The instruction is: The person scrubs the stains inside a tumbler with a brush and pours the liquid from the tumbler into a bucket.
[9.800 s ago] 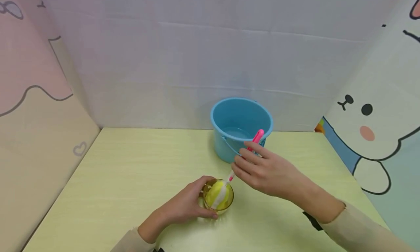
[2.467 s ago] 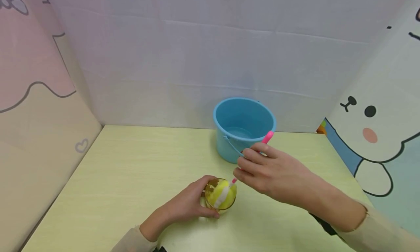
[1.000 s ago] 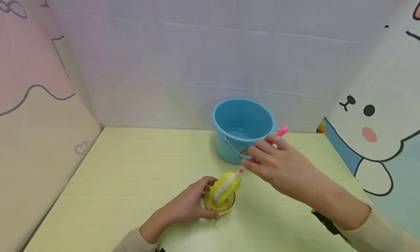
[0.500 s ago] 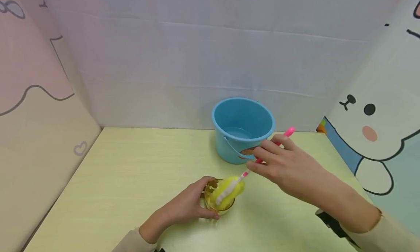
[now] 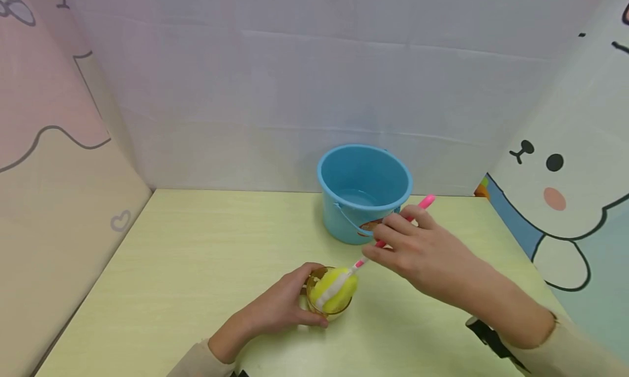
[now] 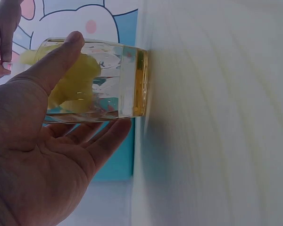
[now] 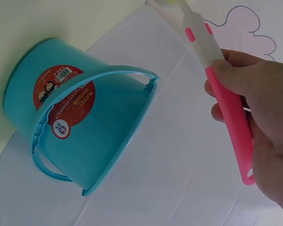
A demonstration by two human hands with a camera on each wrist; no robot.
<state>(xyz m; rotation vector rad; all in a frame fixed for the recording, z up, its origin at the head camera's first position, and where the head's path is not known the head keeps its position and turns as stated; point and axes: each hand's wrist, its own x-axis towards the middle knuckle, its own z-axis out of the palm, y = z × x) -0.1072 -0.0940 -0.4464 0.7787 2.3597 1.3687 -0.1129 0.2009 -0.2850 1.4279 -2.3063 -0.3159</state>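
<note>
The sponge brush sat slantwise, its yellow-and-white head inside an amber-tinted glass standing upright on the table. Your left hand gripped the glass's side, likely to steady it; your right hand pinched the pink handle, probably for control. Behind stood a blue bucket (its bail hung in front). The pale yellow, faintly grained surface met a whitish backdrop and cartoon-printed side panels.
</note>
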